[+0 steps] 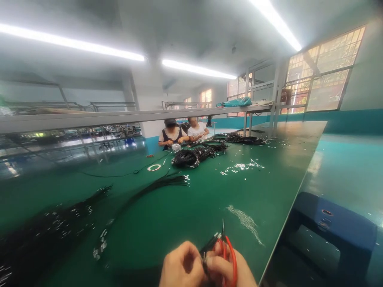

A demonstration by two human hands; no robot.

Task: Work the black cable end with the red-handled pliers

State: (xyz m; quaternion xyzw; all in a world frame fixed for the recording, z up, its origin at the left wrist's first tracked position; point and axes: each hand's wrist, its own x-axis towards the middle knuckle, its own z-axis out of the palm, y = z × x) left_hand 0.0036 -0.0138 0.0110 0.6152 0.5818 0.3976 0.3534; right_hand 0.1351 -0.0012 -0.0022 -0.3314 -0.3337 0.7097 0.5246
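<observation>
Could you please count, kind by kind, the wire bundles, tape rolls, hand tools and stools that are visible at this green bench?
Black wire bundles: 4 (near left, fanned bundle, coiled bundle, far heap)
Tape rolls: 1
Red-handled cutters: 1, in the right hand, beside the left hand
Blue stools: 1
Total: 7

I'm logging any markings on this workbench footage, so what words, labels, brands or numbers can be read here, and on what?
None can be read.
Red-handled cutters in the right hand: no brand visible.
Left hand pinches black wire, unmarked.
Tape roll: no print visible.
Dark stool: no label visible.
Green table: bare of writing.
</observation>
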